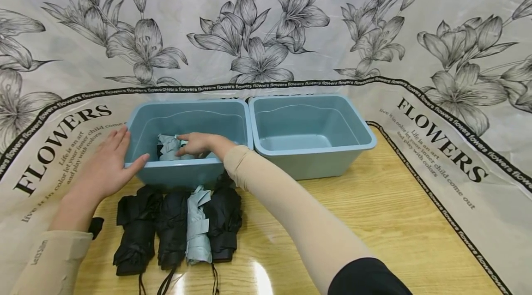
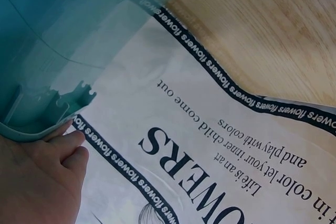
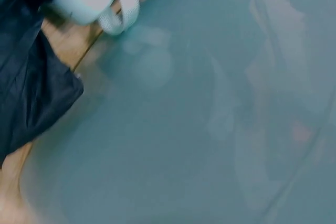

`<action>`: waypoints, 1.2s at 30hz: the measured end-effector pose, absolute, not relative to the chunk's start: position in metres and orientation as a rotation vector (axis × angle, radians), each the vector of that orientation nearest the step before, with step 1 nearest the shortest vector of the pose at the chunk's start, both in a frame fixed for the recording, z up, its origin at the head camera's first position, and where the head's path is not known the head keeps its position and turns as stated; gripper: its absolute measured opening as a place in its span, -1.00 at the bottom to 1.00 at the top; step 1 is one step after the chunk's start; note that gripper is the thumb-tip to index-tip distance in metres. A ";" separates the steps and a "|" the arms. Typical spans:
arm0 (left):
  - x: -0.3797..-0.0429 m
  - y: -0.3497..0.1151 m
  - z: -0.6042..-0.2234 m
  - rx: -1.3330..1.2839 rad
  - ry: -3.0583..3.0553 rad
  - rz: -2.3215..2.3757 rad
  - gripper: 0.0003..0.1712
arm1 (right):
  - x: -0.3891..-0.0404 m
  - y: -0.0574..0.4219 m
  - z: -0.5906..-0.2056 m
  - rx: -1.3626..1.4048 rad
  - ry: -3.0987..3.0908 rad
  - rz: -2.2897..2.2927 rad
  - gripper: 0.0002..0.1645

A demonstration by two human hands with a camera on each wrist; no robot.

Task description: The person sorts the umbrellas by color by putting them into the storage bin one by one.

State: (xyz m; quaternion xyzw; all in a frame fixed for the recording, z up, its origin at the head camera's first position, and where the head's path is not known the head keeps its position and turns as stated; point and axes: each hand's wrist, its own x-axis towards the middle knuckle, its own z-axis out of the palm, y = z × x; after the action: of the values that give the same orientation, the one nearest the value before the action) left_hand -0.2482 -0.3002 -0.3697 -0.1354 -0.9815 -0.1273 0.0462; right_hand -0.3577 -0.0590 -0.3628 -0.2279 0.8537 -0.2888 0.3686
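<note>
Inside the left blue bin point(image 1: 187, 176), my right hand point(image 1: 197, 142) grips a pale blue folded umbrella point(image 1: 168, 147); its other fingers and part of the umbrella are hidden. My left hand point(image 1: 109, 163) rests at the bin's front left corner, fingers along the outer side and thumb over the front rim. In the left wrist view that hand point(image 2: 44, 179) touches the rim from below. Before the bin lie black folded umbrellas point(image 1: 135, 235), point(image 1: 172, 230), point(image 1: 223, 223) and a pale blue umbrella point(image 1: 198, 230), side by side.
A second blue bin point(image 1: 311, 163) stands against the left one, on its right. The wooden table point(image 1: 395, 202) spreads in front. A flower-printed cloth point(image 1: 266, 64) rises behind both bins and runs along the sides. In the right wrist view the bin wall point(image 3: 173, 145) fills most of the frame.
</note>
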 end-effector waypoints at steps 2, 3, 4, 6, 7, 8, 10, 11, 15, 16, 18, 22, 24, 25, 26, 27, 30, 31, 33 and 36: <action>-0.248 -0.301 -0.370 -0.410 -2.995 -0.384 0.12 | -0.357 -0.060 -0.361 -0.627 2.234 -0.753 -0.11; -0.248 -0.301 -0.370 -0.409 -2.995 -0.384 0.12 | -0.356 -0.060 -0.360 -0.658 2.264 -0.756 -0.12; -0.248 -0.301 -0.370 -0.408 -2.994 -0.383 0.12 | -0.356 -0.060 -0.358 -0.692 2.300 -0.757 -0.12; -0.248 -0.302 -0.370 -0.410 -2.991 -0.385 0.12 | -0.354 -0.060 -0.353 -0.751 2.362 -0.784 -0.14; -0.248 -0.302 -0.370 -0.415 -2.988 -0.383 0.12 | -0.353 -0.058 -0.350 -0.780 2.393 -0.799 -0.14; -0.248 -0.303 -0.371 -0.417 -2.986 -0.384 0.12 | -0.351 -0.057 -0.347 -0.801 2.417 -0.823 -0.15; -0.247 -0.303 -0.371 -0.419 -2.982 -0.386 0.11 | -0.345 -0.053 -0.341 -0.818 2.452 -0.884 -0.16; -0.247 -0.304 -0.371 -0.419 -2.981 -0.387 0.11 | -0.342 -0.051 -0.338 -0.819 2.466 -0.919 -0.17; -0.247 -0.304 -0.371 -0.417 -2.986 -0.394 0.11 | -0.321 -0.038 -0.328 -0.809 2.499 -1.136 -0.22; -0.247 -0.304 -0.371 -0.418 -2.984 -0.396 0.11 | -0.315 -0.034 -0.325 -0.805 2.501 -1.208 -0.23; -0.247 -0.304 -0.371 -0.421 -2.979 -0.396 0.10 | -0.303 -0.026 -0.321 -0.803 2.486 -1.366 -0.26; -0.245 -0.302 -0.371 -0.426 -2.966 -0.407 0.11 | -0.280 -0.010 -0.315 -0.823 2.422 -1.611 -0.31; -0.245 -0.302 -0.372 -0.426 -2.965 -0.413 0.11 | -0.270 -0.003 -0.314 -0.832 2.382 -1.692 -0.32; -0.245 -0.303 -0.373 -0.428 -2.965 -0.414 0.11 | -0.266 0.000 -0.314 -0.832 2.363 -1.724 -0.32; -0.244 -0.303 -0.373 -0.430 -2.966 -0.415 0.10 | -0.261 0.003 -0.314 -0.837 2.346 -1.753 -0.32; -0.244 -0.304 -0.374 -0.433 -2.963 -0.414 0.10 | -0.257 0.006 -0.314 -0.844 2.328 -1.781 -0.33; -0.244 -0.305 -0.374 -0.442 -2.957 -0.403 0.10 | -0.244 0.014 -0.317 -0.876 2.276 -1.860 -0.34; -0.244 -0.305 -0.374 -0.444 -2.956 -0.402 0.09 | -0.240 0.017 -0.318 -0.883 2.259 -1.886 -0.34; -0.245 -0.304 -0.373 -0.447 -2.955 -0.399 0.10 | -0.232 0.024 -0.320 -0.895 2.227 -1.931 -0.35; -0.245 -0.303 -0.373 -0.447 -2.960 -0.405 0.10 | -0.219 0.036 -0.326 -0.885 2.197 -1.973 -0.35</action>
State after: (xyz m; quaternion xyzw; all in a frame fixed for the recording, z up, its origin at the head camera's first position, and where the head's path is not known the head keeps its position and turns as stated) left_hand -0.2451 -0.3030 -0.3728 -0.1478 -0.9781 -0.1337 0.0603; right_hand -0.2187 0.0364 -0.3255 -0.2869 0.7124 -0.6398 0.0296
